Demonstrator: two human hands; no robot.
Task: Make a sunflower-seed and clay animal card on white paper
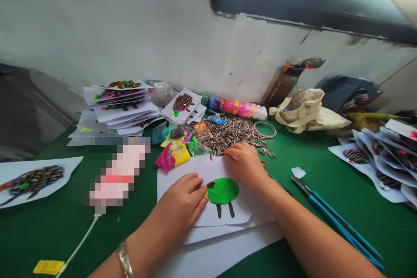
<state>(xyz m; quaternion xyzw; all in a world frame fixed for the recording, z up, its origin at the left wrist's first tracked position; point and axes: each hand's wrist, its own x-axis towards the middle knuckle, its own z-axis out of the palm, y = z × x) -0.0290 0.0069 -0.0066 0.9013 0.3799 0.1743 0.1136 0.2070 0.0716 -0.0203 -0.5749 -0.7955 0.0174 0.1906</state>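
Observation:
My left hand (182,195) lies on a white paper sheet (203,215), its fingers stretched along the left edge of a flat green clay oval (224,190). A bit of yellow shows by its fingertips, mostly hidden. One sunflower seed (211,184) sits on the oval's upper left, and two dark legs (219,211) extend below it. At the sheet's top edge, my right hand (246,165) has its fingers drawn together beside the pile of sunflower seeds (231,132); what they hold, if anything, is hidden.
Bags of coloured clay (176,152) lie left of the seeds. Finished seed pictures stand in a left stack (122,108) and a right stack (384,160). Blue-handled scissors (339,221) rest right of my forearm. A cable (80,243) runs to a blurred object. Behind are a cloth bag (306,110) and bottle (283,82).

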